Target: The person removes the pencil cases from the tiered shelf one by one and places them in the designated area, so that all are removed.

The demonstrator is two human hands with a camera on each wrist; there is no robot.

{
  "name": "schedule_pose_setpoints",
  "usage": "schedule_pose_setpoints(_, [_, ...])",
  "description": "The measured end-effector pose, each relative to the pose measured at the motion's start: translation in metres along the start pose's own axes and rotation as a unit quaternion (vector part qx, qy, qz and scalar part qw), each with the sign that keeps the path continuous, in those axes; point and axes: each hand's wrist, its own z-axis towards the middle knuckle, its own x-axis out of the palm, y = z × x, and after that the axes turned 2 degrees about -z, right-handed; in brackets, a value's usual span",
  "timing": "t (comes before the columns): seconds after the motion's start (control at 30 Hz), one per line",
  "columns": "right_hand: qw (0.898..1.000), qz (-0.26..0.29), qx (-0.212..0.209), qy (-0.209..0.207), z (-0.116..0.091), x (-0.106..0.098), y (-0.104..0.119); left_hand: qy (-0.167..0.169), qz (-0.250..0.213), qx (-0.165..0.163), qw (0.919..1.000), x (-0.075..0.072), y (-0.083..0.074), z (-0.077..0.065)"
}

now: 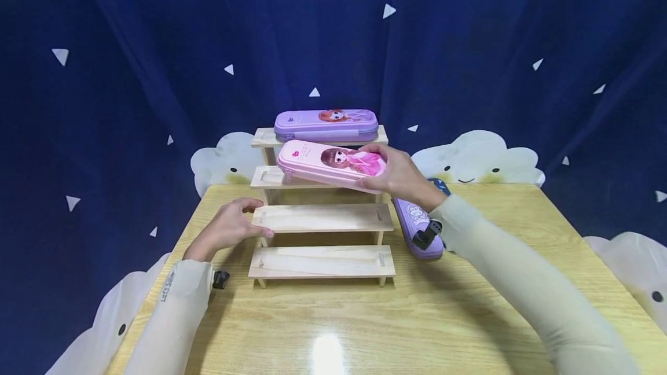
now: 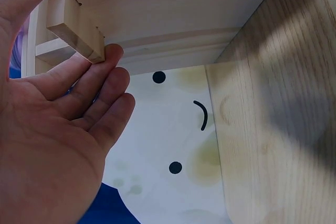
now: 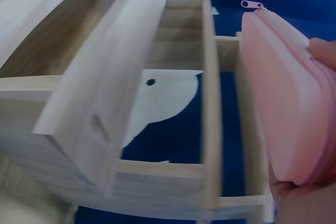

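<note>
My right hand grips the right end of a pink pencil case printed with a doll figure, thumb in front and fingers behind. The case is in front of the upper tiers of a stepped wooden display rack. In the right wrist view the underside of the pink case and its zipper pull face the camera. My left hand holds the left end of the rack's second-lowest board, thumb at the front and fingers behind; the left wrist view shows the fingertips against the wood. A purple pencil case lies on the top tier.
Another purple pencil case lies on the wooden table right of the rack, partly behind my right forearm. A dark blue patterned item shows behind it. White cloud cut-outs and a dark blue curtain stand behind the table.
</note>
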Motion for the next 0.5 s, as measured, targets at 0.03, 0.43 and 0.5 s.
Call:
schedule_pose_setpoints(0.03, [1.000,0.002,-0.002,-0.004,-0.001,-0.003,0.001,0.000,0.000,0.000,1.0000,0.000,0.000,0.000])
schedule_pose_setpoints(0.43, [0.997,0.009,-0.028,-0.067,-0.013,-0.036,0.030,0.002,-0.003,0.002,1.0000,-0.001,-0.001,-0.001])
schedule_pose_setpoints(0.5, [0.997,0.018,-0.023,-0.075,-0.015,-0.042,0.036,0.003,-0.005,0.001,1.0000,-0.001,-0.001,-0.001])
